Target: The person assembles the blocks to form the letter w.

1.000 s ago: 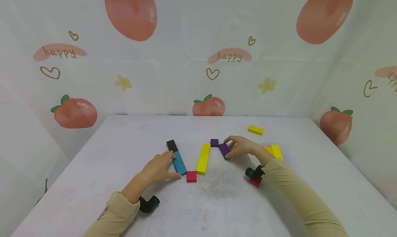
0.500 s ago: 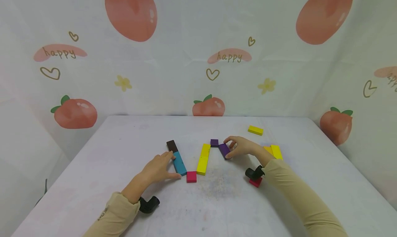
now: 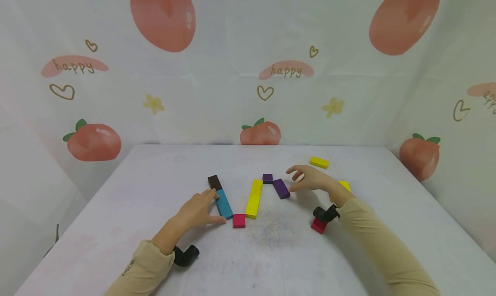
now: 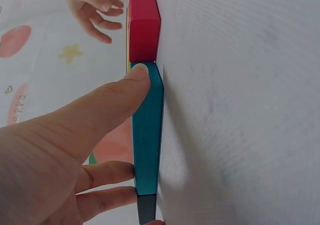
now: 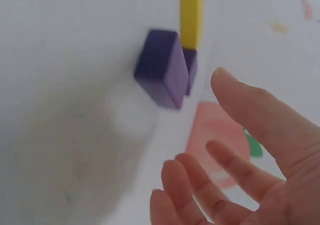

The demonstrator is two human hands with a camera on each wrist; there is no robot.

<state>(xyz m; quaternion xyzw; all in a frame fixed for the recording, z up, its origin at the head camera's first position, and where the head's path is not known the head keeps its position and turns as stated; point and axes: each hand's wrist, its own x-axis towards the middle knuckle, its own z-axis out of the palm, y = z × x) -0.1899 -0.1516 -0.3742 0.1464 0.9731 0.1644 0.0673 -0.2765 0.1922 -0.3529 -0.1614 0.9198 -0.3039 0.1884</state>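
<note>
My left hand [image 3: 198, 210] rests beside a blue block [image 3: 224, 205], its thumb on the near end and fingers along the left side. A dark brown block [image 3: 215, 182] joins the blue one's far end; a red block [image 3: 239, 221] adjoins its near end. Yellow blocks [image 3: 254, 198] form a slanting line from the red block to a small purple block [image 3: 268, 178]. Slanting down from that is a longer purple block [image 3: 281, 188]. Just right of it, my right hand [image 3: 311, 178] hovers with fingers spread, holding nothing; the right wrist view shows a gap between them.
A yellow block [image 3: 319, 162] lies at the back right. Another yellow block [image 3: 344, 185] is partly hidden behind my right wrist. A second red block [image 3: 319, 226] sits under the right wrist's black camera mount [image 3: 326, 213]. A printed cloth [image 3: 209, 106] hangs behind the table.
My right hand has let go of the longer purple block and moved slightly right and up. That block stays in place. The left hand has not moved.
</note>
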